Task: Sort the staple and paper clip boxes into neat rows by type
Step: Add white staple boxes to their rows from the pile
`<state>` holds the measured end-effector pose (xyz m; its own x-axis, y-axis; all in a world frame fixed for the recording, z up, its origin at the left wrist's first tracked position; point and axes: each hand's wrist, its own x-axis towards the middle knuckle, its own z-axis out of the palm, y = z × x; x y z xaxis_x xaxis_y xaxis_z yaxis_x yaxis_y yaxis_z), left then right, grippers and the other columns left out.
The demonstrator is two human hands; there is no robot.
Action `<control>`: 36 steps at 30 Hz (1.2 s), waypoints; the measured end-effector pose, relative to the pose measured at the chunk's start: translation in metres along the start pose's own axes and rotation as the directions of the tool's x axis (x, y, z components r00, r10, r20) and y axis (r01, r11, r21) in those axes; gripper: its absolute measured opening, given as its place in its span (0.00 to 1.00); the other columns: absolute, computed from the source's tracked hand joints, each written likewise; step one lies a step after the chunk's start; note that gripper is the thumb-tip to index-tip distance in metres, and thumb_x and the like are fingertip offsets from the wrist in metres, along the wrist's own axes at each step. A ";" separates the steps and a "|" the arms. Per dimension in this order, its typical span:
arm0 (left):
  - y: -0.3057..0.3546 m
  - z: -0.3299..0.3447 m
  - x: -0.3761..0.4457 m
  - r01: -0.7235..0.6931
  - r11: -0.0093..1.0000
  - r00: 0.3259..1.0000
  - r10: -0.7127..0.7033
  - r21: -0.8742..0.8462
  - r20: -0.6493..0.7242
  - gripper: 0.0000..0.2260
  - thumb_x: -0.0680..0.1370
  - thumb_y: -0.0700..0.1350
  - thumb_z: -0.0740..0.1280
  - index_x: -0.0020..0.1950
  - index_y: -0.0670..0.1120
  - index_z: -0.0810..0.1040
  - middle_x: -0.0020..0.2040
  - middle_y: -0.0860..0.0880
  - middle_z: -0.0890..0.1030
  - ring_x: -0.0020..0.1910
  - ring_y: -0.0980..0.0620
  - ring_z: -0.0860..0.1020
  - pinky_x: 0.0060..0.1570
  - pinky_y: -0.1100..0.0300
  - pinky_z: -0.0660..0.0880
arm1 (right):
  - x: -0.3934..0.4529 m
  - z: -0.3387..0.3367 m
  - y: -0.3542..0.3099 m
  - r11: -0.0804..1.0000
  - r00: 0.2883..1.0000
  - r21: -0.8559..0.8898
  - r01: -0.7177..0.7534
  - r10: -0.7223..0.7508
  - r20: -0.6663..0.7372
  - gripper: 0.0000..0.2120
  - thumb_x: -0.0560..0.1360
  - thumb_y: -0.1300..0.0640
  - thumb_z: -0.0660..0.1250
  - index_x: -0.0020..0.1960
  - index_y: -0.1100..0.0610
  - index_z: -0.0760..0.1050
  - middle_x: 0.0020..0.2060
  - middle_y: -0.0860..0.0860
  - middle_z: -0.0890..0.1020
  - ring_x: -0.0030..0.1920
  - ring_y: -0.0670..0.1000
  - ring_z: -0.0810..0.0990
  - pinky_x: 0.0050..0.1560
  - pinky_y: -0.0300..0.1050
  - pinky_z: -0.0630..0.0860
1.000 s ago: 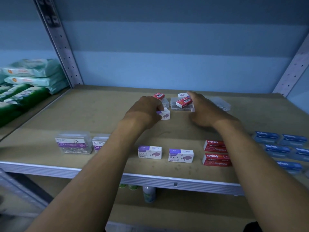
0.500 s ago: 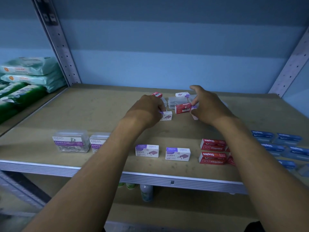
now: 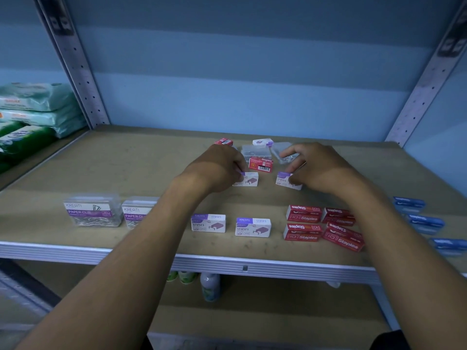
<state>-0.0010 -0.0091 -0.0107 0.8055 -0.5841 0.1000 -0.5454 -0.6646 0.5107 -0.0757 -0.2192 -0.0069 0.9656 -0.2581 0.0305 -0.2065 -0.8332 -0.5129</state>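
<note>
Reaching across the shelf (image 3: 75, 168), the left hand (image 3: 217, 168) pinches the left end of a white-and-purple staples box (image 3: 249, 179) with curled fingers; that box lies flat, its long axis running left to right, straight beyond the two matching boxes (image 3: 231, 224) already lined up near the front edge. Just to its right, past a small gap, the right hand (image 3: 318, 165) grips a second white-and-purple box (image 3: 285, 180) from its right end, thumb and fingers curled round it and the box slightly tilted. Both boxes lie on the near side of the unsorted cluster (image 3: 260, 155) and far of their row, so the coming move is probably a pull toward the near edge, each hand nearest its own box.
</note>
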 end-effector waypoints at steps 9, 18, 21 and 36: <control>0.008 0.006 -0.001 -0.055 0.998 0.998 0.055 0.003 0.025 0.10 0.74 0.40 0.72 0.54 0.48 0.84 0.52 0.53 0.82 0.52 0.57 0.79 0.42 0.75 0.69 | -0.011 -0.004 0.001 0.995 0.997 0.079 0.063 -0.066 0.043 0.23 0.71 0.63 0.75 0.60 0.42 0.79 0.45 0.41 0.85 0.48 0.42 0.82 0.51 0.43 0.79; 0.012 0.011 0.000 -0.080 0.996 0.997 0.079 0.027 0.012 0.10 0.74 0.43 0.74 0.55 0.48 0.84 0.54 0.51 0.83 0.48 0.58 0.77 0.40 0.72 0.69 | -0.015 -0.006 0.002 0.996 0.996 0.054 0.077 -0.079 0.051 0.11 0.72 0.60 0.75 0.51 0.47 0.86 0.44 0.42 0.86 0.46 0.40 0.83 0.45 0.31 0.75; 0.011 0.011 0.001 -0.063 0.998 0.998 0.063 0.028 0.007 0.09 0.74 0.42 0.73 0.55 0.47 0.84 0.53 0.51 0.83 0.49 0.56 0.78 0.39 0.75 0.68 | -0.015 -0.005 0.001 0.997 0.995 0.006 0.080 -0.080 0.052 0.10 0.73 0.60 0.74 0.50 0.46 0.86 0.45 0.42 0.85 0.45 0.39 0.81 0.40 0.30 0.72; -0.009 -0.018 -0.023 -0.041 0.988 0.998 0.047 0.148 -0.034 0.08 0.73 0.44 0.74 0.50 0.51 0.85 0.48 0.54 0.83 0.43 0.59 0.77 0.37 0.71 0.67 | -0.018 0.001 -0.030 0.992 0.988 0.020 0.126 -0.127 0.088 0.09 0.71 0.59 0.76 0.47 0.46 0.86 0.39 0.41 0.86 0.37 0.34 0.80 0.38 0.29 0.70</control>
<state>-0.0102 0.0189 -0.0021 0.7867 -0.5982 0.1527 -0.6062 -0.7018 0.3742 -0.0869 -0.1892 0.0068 0.9941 -0.1063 0.0202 -0.0801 -0.8489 -0.5224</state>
